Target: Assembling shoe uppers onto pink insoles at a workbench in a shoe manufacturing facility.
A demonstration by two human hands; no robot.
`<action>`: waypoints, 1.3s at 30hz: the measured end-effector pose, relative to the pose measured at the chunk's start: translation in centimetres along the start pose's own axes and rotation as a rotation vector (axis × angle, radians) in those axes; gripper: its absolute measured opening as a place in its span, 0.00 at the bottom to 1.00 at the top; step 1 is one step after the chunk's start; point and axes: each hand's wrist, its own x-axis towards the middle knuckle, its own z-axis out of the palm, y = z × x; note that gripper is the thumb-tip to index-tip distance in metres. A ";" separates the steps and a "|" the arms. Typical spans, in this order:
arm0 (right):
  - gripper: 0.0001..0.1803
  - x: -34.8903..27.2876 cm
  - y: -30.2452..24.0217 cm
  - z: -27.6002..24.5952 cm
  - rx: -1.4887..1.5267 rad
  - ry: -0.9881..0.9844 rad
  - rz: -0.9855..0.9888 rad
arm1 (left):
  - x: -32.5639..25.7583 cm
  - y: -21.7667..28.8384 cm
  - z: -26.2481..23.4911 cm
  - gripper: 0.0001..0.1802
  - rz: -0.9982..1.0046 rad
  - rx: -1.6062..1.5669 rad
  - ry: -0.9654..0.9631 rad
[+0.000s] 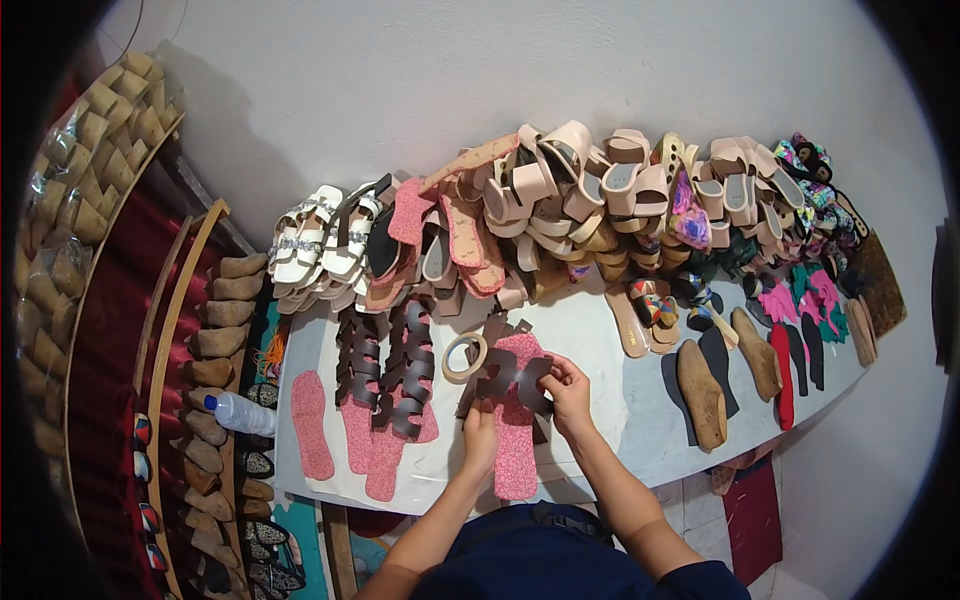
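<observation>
Left hand [481, 437] near curled right hand [572, 397]

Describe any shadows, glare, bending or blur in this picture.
Head view: fisheye bending bows the front edge of the table; head view: a soft shadow lies on the wall at upper left, and glare flecks the clear plastic at far left; head view: left hand, right hand and dark brown straps look fairly sharp.

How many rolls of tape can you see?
1: the beige roll of tape sits just beyond the left hand. Others may be hidden among the piled sandals.
</observation>
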 end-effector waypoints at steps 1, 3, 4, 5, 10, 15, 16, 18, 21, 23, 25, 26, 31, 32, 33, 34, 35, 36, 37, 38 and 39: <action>0.19 0.0 -0.1 0.0 0.000 -0.001 0.000 | -0.1 0.2 0.1 0.17 -0.005 0.020 0.004; 0.18 -0.1 -0.2 0.1 0.010 0.025 -0.007 | -0.1 0.2 0.1 0.17 -0.012 0.039 0.008; 0.18 -0.1 -0.3 0.0 0.009 0.025 -0.007 | 0.0 0.1 0.0 0.17 -0.010 0.028 0.004; 0.18 0.0 -0.5 0.0 0.001 0.014 0.004 | 0.0 0.0 0.0 0.17 -0.009 0.018 0.001; 0.16 0.2 -1.2 -0.4 -0.069 -0.008 0.032 | -0.3 -0.3 0.0 0.16 0.015 0.054 0.028; 0.09 0.1 -1.8 -1.9 -0.479 -0.195 -0.048 | 0.2 -0.8 -0.5 0.15 0.017 -0.039 -0.034; 0.09 0.1 -1.9 -2.0 -0.480 -0.196 -0.046 | 0.3 -0.8 -0.6 0.15 0.008 -0.083 -0.056; 0.09 0.0 -2.3 -2.0 -0.807 -0.214 -0.341 | 0.5 -0.7 -0.8 0.15 0.000 -0.128 -0.075; 0.09 -0.4 -3.3 -1.5 -0.635 -0.245 -0.061 | 0.3 -0.1 -0.9 0.14 -0.015 -0.123 -0.100; 0.09 -0.2 -2.6 -1.7 -0.582 -0.245 -0.015 | -0.2 0.5 -0.6 0.13 0.050 0.027 -0.107; 0.09 -0.3 -1.9 -2.1 -0.529 -0.245 0.031 | -0.5 0.6 -0.5 0.13 0.066 0.067 -0.087; 0.08 -0.5 -1.5 -2.2 -0.527 -0.271 0.075 | -0.6 0.5 -0.5 0.13 0.079 0.110 -0.066; 0.08 -0.7 -1.1 -1.7 -0.336 -0.228 0.098 | -0.3 0.7 -2.0 0.15 0.214 0.441 -0.074; 0.08 -0.5 -1.1 -2.0 -0.338 -0.227 0.099 | -0.1 1.0 -1.9 0.17 0.341 0.601 -0.057; 0.07 -0.2 -1.2 -2.5 -0.313 -0.219 0.093 | -0.2 1.3 -1.9 0.17 0.339 0.599 -0.058; 0.07 0.0 -1.2 -2.8 -0.288 -0.210 0.086 | -0.5 1.7 -1.9 0.17 0.426 0.746 0.044; 0.07 0.0 -1.6 -2.5 -0.309 -0.213 0.083 | -0.8 2.3 -1.9 0.18 0.512 0.893 0.151; 0.07 0.0 -1.6 -2.5 -0.310 -0.214 0.084 | -0.8 2.6 -1.8 0.18 0.511 0.893 0.152; 0.07 0.1 -1.5 -2.6 -0.284 -0.238 0.079 | -0.9 2.9 -1.7 0.18 0.464 0.812 0.142; 0.08 0.0 -1.4 -2.5 -0.258 -0.267 0.075 | -0.9 3.1 -1.8 0.17 0.418 0.731 0.136; 0.08 0.0 -1.3 -2.2 -0.259 -0.271 0.075 | -0.7 2.4 -1.8 0.16 0.471 0.694 0.149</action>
